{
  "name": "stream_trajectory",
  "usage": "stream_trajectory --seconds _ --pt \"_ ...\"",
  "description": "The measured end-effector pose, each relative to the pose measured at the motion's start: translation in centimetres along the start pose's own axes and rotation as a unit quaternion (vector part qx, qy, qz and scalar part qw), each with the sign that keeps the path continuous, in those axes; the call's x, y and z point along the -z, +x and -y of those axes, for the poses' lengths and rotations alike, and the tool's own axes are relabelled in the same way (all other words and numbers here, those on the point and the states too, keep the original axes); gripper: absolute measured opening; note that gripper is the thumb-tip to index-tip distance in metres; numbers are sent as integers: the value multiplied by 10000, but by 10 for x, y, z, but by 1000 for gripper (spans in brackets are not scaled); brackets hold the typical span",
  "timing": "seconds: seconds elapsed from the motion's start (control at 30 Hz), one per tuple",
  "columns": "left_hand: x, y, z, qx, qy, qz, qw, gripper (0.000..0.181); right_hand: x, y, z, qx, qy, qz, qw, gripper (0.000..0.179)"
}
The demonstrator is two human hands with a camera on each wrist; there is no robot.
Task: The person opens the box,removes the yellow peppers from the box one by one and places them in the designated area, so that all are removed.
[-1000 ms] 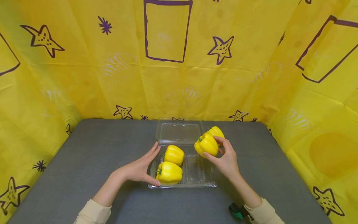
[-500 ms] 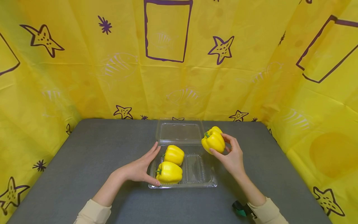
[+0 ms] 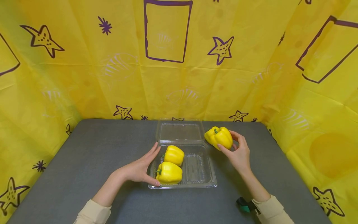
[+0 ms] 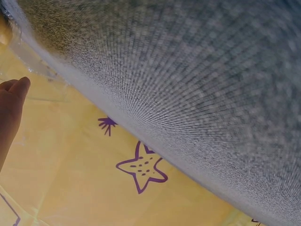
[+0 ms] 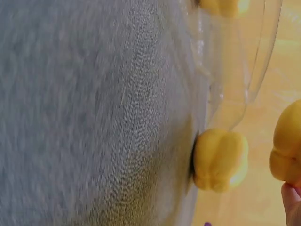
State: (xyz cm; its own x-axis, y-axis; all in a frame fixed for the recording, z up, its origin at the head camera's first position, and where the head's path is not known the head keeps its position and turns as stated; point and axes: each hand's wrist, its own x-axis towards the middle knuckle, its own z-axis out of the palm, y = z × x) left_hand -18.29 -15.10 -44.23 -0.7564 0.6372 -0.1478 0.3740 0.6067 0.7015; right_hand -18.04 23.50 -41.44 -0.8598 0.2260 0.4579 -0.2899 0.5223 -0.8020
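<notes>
My right hand [image 3: 240, 157] grips a yellow bell pepper [image 3: 223, 137] between thumb and fingers, above the table right of the clear plastic clamshell box [image 3: 194, 169]. In the head view it partly hides another yellow bell pepper [image 3: 208, 135]; the right wrist view shows that pepper [image 5: 220, 160] on the table, apart from the held one [image 5: 288, 141]. Two more bell peppers, a rear one [image 3: 174, 155] and a front one [image 3: 169, 173], lie in the box's left half. With fingers stretched out, my left hand [image 3: 138, 169] rests along the box's left side, thumb at the front corner.
The box's lid [image 3: 180, 132] lies folded back towards the rear of the grey table [image 3: 112, 140]. Yellow patterned cloth [image 3: 179, 81] hangs behind and on both sides. A black and green strap [image 3: 244, 205] sits by the right sleeve.
My right hand has carried the bell pepper rightwards and slightly back, away from the box, in front of the pepper on the table. My left hand has stayed in place.
</notes>
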Motion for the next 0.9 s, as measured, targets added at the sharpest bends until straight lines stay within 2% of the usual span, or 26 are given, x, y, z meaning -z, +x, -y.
stream_trajectory --seconds 0.1,0.17,0.57,0.9 --pt "0 0 0 21 4 0 10000 131 0 6 -22 -84 -61 -50 9999 69" --pt "0 0 0 24 10 5 10000 132 2 9 -28 -130 -121 -74 9998 69" --pt "0 0 0 10 20 -6 10000 132 10 21 -48 -673 -268 -181 9972 72" --pt "0 0 1 -126 65 -35 9999 130 16 32 -60 -757 -456 -217 9959 72"
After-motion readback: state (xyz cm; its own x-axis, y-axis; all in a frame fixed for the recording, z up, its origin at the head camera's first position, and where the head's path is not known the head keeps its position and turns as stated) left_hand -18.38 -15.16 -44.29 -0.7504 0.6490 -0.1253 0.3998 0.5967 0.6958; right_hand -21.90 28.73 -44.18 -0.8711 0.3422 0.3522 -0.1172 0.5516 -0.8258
